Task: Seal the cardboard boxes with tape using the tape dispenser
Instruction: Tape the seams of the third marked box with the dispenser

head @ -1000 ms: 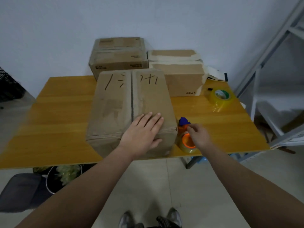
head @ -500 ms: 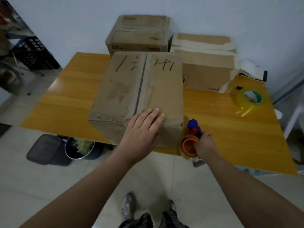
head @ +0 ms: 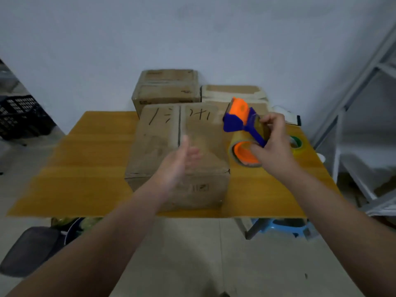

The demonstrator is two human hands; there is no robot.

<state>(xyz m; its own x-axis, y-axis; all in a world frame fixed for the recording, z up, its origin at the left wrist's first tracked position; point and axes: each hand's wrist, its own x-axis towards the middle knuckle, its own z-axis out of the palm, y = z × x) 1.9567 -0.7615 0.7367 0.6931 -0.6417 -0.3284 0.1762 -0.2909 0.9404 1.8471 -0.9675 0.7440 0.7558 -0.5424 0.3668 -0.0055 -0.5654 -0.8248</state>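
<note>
A cardboard box (head: 162, 138) with black marks and a dark centre seam stands at the table's front middle. My right hand (head: 273, 144) grips the orange and blue tape dispenser (head: 243, 133) with its tape roll, lifted above the box's right side. My left hand (head: 182, 161) hovers blurred over the near part of the box top, fingers straight, holding nothing. Two more cardboard boxes stand behind, one brown (head: 167, 88) and one with pale tape (head: 233, 93).
The wooden table (head: 85, 168) stands against the wall. A spare tape roll (head: 296, 143) lies at its right side. A metal rack (head: 364, 103) is on the right, a black crate (head: 19, 116) on the left, a blue stool (head: 278, 227) and a bin under the table.
My right hand has lifted the dispenser off the table's front edge, up beside the box. My left hand has come off the box top and turned edgewise.
</note>
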